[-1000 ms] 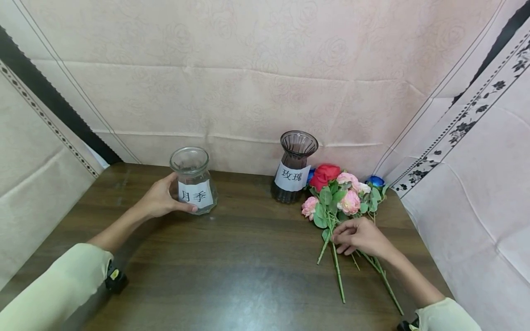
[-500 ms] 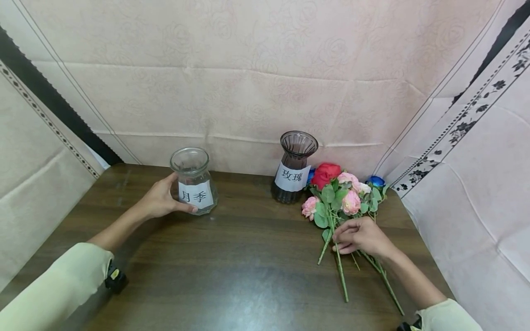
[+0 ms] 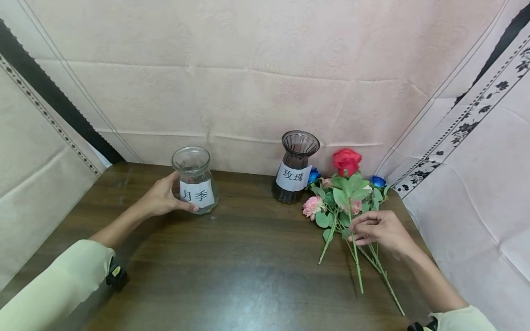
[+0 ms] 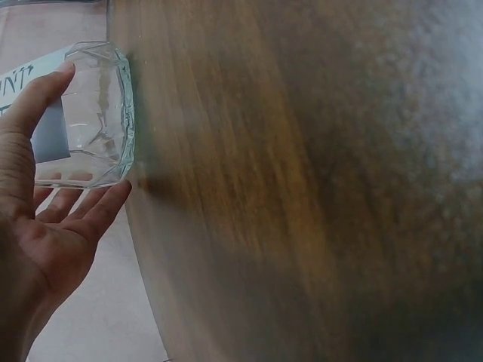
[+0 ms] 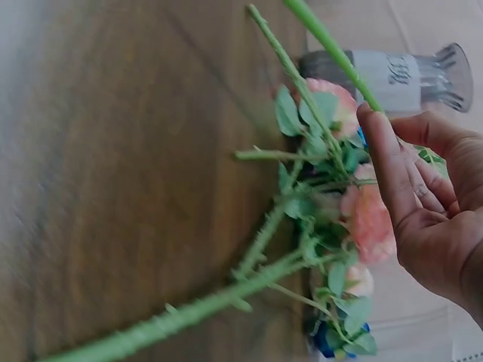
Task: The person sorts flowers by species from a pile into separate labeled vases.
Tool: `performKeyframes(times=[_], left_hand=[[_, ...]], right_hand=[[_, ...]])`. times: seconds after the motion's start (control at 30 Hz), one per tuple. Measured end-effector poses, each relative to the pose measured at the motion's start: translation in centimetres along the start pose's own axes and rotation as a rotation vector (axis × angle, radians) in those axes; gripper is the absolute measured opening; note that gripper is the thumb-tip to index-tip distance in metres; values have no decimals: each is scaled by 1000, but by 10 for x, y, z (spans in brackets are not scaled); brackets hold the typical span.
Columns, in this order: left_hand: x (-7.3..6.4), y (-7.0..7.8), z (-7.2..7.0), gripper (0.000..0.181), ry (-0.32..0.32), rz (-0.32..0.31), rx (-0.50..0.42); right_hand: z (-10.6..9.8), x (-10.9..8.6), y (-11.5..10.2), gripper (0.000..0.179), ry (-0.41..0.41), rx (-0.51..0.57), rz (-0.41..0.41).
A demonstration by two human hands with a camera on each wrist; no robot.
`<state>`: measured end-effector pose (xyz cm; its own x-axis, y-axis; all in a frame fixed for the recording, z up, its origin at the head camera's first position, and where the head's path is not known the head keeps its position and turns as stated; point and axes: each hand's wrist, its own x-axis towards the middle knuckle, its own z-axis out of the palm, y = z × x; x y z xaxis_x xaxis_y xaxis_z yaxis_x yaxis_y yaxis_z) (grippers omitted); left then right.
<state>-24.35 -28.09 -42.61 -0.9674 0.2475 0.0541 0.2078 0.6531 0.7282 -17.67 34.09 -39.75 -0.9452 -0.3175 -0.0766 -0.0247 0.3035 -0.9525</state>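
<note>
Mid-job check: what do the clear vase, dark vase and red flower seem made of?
Clear vase: likely glass, glossy, see-through, with greenish thick edges. Dark vase: smoky, shiny, ribbed; tinted glass or plastic. Red flower: probably artificial; matte, cloth-like petals, evenly green, plastic-looking stem.

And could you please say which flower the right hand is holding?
The red flower, its stem pinched by the right hand; the pink flowers and blue flowers lie unheld.

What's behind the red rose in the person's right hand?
Behind the red rose, the head view shows pale cloth up top and, past its leaves, part of a pink flower. What else the leaves cover cannot be seen.
</note>
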Motion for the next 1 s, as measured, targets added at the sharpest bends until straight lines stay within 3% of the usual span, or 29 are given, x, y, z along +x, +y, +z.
performKeyframes(times=[0.2, 0.43, 0.6, 0.77, 1.0], left_hand=[[2, 1, 0, 110, 4, 11, -11], [2, 0, 0, 109, 1, 8, -7], [1, 0, -1, 108, 0, 9, 7], [1, 0, -1, 108, -4, 8, 4], [2, 0, -2, 107, -11, 9, -11]], right_hand=[[-23, -6, -5, 23, 90, -38, -18], [-42, -6, 5, 26, 140, -151, 83], [-47, -5, 15, 28, 186, -286, 153], [-48, -1, 24, 24, 166, -377, 225], [-41, -1, 23, 20, 189, -534, 230]])
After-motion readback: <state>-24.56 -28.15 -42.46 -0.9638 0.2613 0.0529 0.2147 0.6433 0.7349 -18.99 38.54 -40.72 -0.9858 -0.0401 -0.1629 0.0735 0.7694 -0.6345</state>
